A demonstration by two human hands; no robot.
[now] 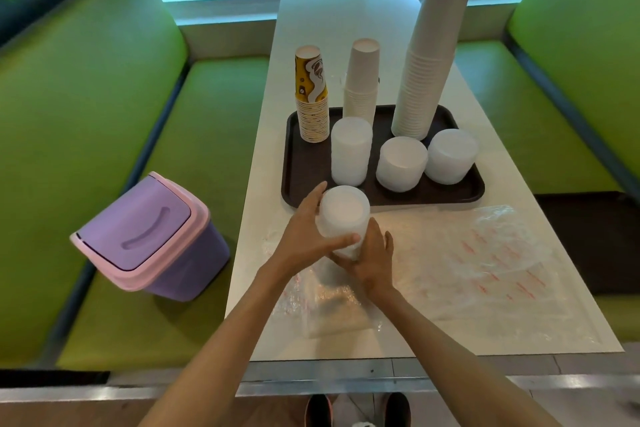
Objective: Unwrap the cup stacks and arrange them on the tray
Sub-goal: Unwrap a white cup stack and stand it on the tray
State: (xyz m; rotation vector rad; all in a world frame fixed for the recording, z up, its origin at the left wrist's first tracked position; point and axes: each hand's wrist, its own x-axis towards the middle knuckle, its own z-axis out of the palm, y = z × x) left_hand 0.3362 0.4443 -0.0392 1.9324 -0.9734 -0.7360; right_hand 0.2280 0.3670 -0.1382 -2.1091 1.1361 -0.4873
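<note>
Holding a white stack (343, 215) at the tray (306, 170) edge.
I see my left grip (304, 229) and right grip (372, 263) both clasping it.

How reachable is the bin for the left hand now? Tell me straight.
Probably not yet: the left hand grips the white stack with the right hand. Nothing stands between it and the bin on the bench, so once freed it likely reaches.
</note>
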